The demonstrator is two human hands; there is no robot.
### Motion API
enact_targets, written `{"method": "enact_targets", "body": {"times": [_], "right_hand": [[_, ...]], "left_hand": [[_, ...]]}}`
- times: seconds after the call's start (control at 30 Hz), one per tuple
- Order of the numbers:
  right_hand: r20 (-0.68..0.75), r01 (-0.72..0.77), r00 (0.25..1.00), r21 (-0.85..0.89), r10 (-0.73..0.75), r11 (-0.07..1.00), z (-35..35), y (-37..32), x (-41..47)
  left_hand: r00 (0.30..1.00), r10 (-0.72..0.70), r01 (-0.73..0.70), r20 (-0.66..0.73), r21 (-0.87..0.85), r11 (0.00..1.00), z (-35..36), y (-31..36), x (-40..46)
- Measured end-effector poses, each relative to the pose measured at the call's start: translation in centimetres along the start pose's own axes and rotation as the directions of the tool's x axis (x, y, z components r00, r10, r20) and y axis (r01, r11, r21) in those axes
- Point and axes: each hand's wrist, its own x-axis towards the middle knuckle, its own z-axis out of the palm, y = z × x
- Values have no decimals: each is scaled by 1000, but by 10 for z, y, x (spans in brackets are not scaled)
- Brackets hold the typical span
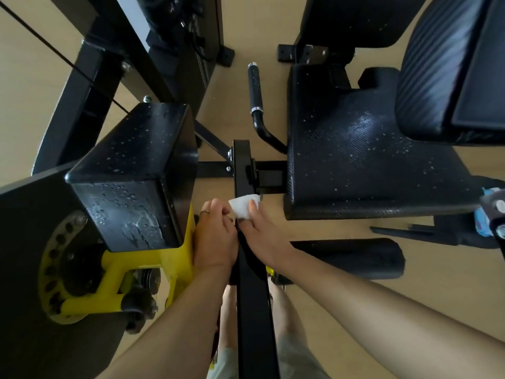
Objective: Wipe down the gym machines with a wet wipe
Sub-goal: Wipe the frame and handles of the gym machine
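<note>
My fingers (218, 207) on both sides pinch a folded white wipe (244, 206) atop the black bar (252, 310), my left hand (214, 242) and right hand (262, 236) flanking it. The bar's long axis runs straight away from me toward the droplet-speckled seat (355, 160); the wipe lies crosswise.

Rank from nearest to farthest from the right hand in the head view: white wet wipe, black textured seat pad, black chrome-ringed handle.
1. White wet wipe, pinched in the right hand.
2. Black textured seat pad, to its right.
3. Black chrome-ringed handle, farther ahead.
</note>
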Motion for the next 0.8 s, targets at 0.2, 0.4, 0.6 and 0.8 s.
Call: {"method": "enact_targets", "body": {"times": [0.2, 0.4, 0.6, 0.8], "right_hand": [[-4, -96, 995, -1, 96, 995, 2, -13, 10], [129, -53, 989, -139, 71, 989, 0, -6, -55], [313, -29, 936, -389, 162, 921, -9, -20, -138], [438, 164, 888, -592, 143, 789, -22, -46, -204]], "left_hand": [[1000, -20, 20, 9, 4, 1000, 0, 1, 1], [995, 22, -22, 101, -3, 1000, -8, 3, 2], [920, -85, 118, 384, -64, 991, -41, 18, -35], [868, -119, 162, 481, -48, 986, -71, 32, -74]]}}
